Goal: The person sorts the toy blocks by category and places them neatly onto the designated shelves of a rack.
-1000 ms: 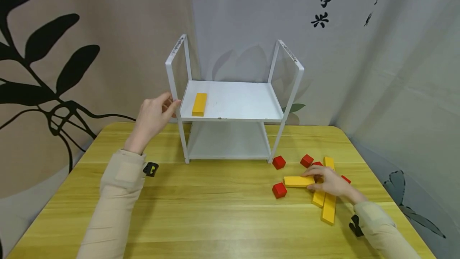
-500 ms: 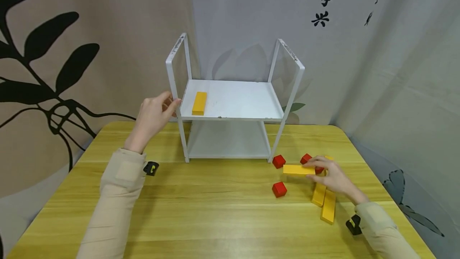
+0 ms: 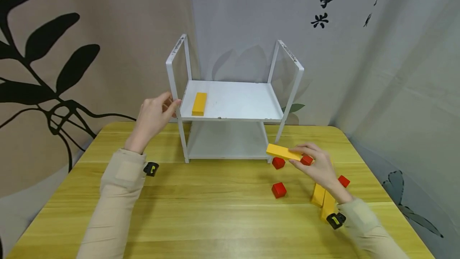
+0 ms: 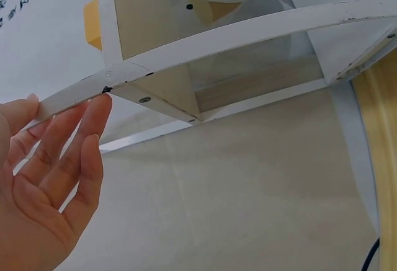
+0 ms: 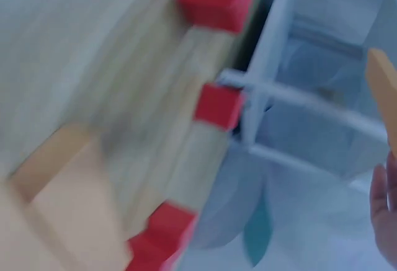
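Note:
My left hand (image 3: 153,118) grips the front left post of a white two-tier shelf (image 3: 237,101). In the left wrist view its thumb and fingertips (image 4: 96,113) pinch the white frame (image 4: 217,43). A yellow block (image 3: 199,104) lies on the upper tier, near its left side. My right hand (image 3: 316,165) pinches another long yellow block (image 3: 283,152) by its right end, raised in front of the shelf's right foot. In the right wrist view this block (image 5: 384,91) shows at the right edge, with only part of the hand visible.
Red cubes lie around the right hand: one by the shelf's right foot (image 3: 278,163), one nearer the front (image 3: 279,190), one behind the fingers (image 3: 306,160), one beside the wrist (image 3: 344,181). More yellow blocks (image 3: 318,195) lie under the right forearm on the wooden table (image 3: 215,211).
The right hand has lifted the yellow block from the pile and carried it up and left toward the shelf. The left hand keeps its place on the post.

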A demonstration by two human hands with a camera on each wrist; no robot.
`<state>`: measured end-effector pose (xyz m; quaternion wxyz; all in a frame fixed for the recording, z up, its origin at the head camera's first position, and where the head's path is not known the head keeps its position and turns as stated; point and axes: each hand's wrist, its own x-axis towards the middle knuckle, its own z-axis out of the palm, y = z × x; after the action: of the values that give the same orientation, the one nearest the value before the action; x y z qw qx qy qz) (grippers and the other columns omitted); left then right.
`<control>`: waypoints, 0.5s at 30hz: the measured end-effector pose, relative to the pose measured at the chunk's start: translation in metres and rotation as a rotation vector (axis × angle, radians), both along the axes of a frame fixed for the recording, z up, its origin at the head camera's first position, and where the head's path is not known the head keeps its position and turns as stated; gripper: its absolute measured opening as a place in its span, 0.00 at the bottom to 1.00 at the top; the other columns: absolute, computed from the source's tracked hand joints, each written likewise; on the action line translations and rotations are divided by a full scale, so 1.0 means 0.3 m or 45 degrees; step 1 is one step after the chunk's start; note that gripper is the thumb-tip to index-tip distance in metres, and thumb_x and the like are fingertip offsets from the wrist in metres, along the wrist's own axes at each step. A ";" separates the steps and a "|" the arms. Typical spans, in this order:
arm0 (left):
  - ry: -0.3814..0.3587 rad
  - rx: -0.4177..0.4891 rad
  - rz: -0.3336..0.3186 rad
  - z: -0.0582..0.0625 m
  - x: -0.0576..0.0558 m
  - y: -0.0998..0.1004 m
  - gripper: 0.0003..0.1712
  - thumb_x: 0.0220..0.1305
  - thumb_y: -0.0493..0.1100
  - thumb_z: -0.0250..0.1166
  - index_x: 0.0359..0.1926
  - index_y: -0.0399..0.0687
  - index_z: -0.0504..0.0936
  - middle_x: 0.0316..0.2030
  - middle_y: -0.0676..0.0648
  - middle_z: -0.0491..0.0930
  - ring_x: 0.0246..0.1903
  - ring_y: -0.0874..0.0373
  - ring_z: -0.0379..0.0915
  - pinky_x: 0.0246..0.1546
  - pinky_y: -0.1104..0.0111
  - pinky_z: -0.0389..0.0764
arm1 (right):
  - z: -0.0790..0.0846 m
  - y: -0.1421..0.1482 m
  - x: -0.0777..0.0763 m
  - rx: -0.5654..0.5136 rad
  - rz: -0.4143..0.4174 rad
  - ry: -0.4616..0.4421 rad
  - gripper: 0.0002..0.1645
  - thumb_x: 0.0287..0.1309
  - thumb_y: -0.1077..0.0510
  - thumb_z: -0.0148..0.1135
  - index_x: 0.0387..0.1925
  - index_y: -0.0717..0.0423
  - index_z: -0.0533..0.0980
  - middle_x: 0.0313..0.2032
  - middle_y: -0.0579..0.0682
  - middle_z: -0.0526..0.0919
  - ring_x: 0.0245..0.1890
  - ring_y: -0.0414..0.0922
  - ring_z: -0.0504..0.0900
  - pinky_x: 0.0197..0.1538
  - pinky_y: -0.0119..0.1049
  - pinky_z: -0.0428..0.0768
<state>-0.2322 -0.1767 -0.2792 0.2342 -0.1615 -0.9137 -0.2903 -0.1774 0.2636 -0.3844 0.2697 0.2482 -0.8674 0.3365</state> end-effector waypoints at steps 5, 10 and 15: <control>-0.004 0.001 -0.002 0.002 0.004 -0.003 0.19 0.72 0.50 0.52 0.37 0.37 0.76 0.26 0.38 0.84 0.27 0.47 0.80 0.25 0.67 0.71 | 0.052 -0.103 -0.003 -0.121 -0.006 0.058 0.20 0.39 0.68 0.76 0.39 0.56 0.84 0.38 0.52 0.84 0.35 0.42 0.77 0.39 0.16 0.69; -0.008 0.000 0.003 0.002 0.005 -0.003 0.18 0.72 0.50 0.52 0.37 0.37 0.76 0.26 0.38 0.84 0.27 0.47 0.81 0.25 0.67 0.71 | 0.110 -0.217 -0.017 -0.225 -0.001 0.083 0.18 0.41 0.67 0.75 0.39 0.58 0.84 0.38 0.53 0.84 0.35 0.44 0.77 0.39 0.21 0.72; -0.001 0.008 -0.002 0.005 0.005 0.002 0.17 0.71 0.48 0.54 0.37 0.37 0.76 0.26 0.38 0.84 0.27 0.46 0.81 0.24 0.67 0.70 | 0.146 -0.320 -0.046 -0.276 -0.005 0.119 0.16 0.42 0.64 0.75 0.38 0.60 0.84 0.37 0.54 0.84 0.34 0.45 0.78 0.35 0.30 0.76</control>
<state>-0.2308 -0.1762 -0.2776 0.2341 -0.1614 -0.9127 -0.2935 -0.1911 0.1677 -0.3405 0.3359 0.2313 -0.8128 0.4159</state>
